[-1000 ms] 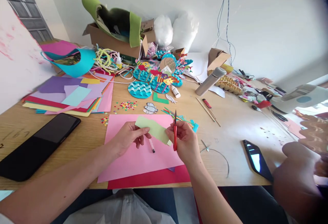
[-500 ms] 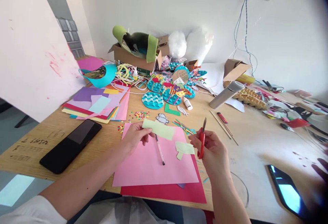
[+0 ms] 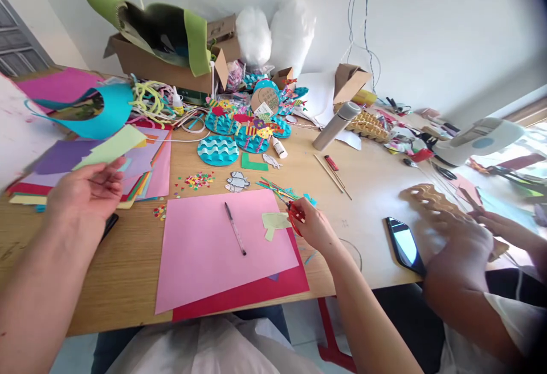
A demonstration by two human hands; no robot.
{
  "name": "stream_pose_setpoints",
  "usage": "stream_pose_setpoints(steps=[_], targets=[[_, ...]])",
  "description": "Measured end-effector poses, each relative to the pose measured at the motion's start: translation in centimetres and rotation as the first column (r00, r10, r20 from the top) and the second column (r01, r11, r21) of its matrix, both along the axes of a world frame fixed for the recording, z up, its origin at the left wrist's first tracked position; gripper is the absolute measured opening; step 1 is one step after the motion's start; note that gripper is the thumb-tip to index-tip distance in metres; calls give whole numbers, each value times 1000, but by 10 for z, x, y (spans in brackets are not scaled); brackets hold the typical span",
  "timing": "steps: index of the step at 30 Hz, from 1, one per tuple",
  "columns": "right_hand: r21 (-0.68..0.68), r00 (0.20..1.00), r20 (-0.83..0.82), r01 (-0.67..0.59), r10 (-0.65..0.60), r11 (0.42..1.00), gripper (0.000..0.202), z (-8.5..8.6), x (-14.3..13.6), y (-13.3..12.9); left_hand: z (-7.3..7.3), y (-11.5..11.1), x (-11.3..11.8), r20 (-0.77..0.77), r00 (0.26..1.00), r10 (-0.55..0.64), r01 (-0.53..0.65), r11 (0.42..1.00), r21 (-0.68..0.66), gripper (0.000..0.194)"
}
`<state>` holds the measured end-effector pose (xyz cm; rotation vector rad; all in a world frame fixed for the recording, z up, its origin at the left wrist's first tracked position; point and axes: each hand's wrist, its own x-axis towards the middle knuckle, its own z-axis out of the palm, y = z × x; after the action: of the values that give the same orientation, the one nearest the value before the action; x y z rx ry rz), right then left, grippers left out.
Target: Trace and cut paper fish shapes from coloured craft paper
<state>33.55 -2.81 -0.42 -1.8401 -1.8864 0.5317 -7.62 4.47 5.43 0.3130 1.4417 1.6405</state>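
Observation:
My left hand (image 3: 88, 194) is over the coloured paper stack at the left, fingers loosely apart. Just beyond the fingers is a pale green paper strip (image 3: 117, 145); it seems loose, though the contact is partly hidden. My right hand (image 3: 314, 223) grips red-handled scissors (image 3: 296, 218), blades pointing away from me. Close beside them, a small pale green paper cutout (image 3: 273, 222) with a stem lies on the pink paper sheet (image 3: 196, 271). A pen (image 3: 235, 228) rests in the sheet's middle. A red sheet (image 3: 243, 297) shows underneath.
Confetti bits (image 3: 199, 181), fish cutouts (image 3: 237, 182) and thin paper strips (image 3: 282, 190) lie behind the sheet. Teal decorated discs (image 3: 217, 150) and a grey flask (image 3: 337, 125) stand farther back. At the right are a phone (image 3: 405, 243) and another person's hand (image 3: 496, 223).
My left hand has carried the green strip left to the paper stack. The scissors have come down beside the small cutout. The view has turned right, showing another person's arms.

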Motion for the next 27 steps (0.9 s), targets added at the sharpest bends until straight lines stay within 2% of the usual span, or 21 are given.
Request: stream_pose_setpoints(steps=[2, 4, 7, 13, 16, 21, 27], targets=[[-8, 997, 11, -77, 77, 997, 11, -7, 2, 5, -2, 6, -10, 122, 985, 124, -117, 991, -62, 18], [-20, 990, 4, -143, 143, 990, 15, -11, 2, 8, -4, 9, -16, 202, 962, 184, -169, 981, -93, 15], [-48, 979, 32, -202, 204, 978, 20, -12, 2, 12, -4, 8, -19, 281, 938, 205, -190, 979, -78, 10], [-98, 948, 86, -297, 306, 950, 23, -8, 2, 19, -9, -3, -17, 345, 922, 174, -174, 984, -31, 17], [-113, 935, 91, -333, 343, 936, 23, -6, 3, 23, -12, -5, -20, 326, 926, 191, -189, 981, -37, 18], [-163, 950, 52, -296, 308, 941, 21, -5, 2, 25, -10, -7, -20, 286, 948, 141, -146, 989, -6, 23], [-104, 960, 10, -278, 281, 955, 16, -6, 3, 22, -10, -16, -17, 172, 977, 129, -133, 991, 16, 26]])
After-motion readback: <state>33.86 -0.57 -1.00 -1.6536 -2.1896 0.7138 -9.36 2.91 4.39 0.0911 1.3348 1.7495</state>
